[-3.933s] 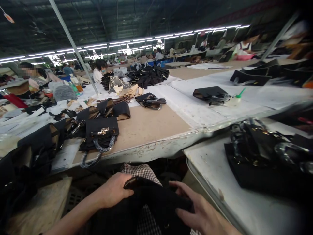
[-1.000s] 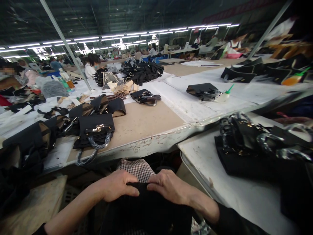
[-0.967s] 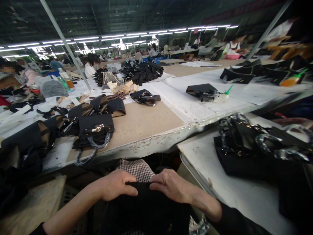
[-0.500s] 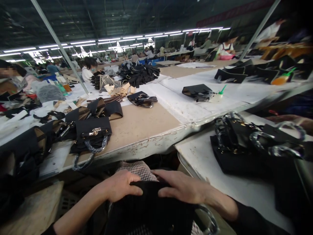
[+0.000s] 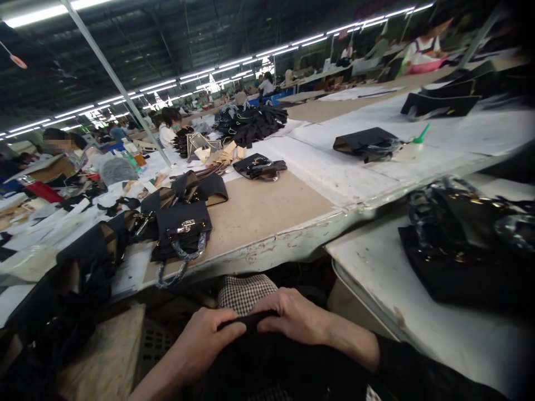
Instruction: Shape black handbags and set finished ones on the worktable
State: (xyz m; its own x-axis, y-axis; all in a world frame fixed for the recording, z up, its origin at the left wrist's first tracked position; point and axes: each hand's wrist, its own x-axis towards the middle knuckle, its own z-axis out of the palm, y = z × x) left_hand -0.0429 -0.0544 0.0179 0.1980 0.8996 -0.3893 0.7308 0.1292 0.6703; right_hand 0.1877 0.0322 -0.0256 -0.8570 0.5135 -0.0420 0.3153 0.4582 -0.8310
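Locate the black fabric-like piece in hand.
In the head view, the black fabric-like piece is at bottom centre, its top edge held by the left hand and the right hand, below the main patch of dark-and-white checked cloth.

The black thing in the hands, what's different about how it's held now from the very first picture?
The right hand has moved left, from the black thing's right side to its top edge, near the left hand. Now both hands pinch that edge. The left hand still holds on, and the black bag with wrapped handles stayed on the table.
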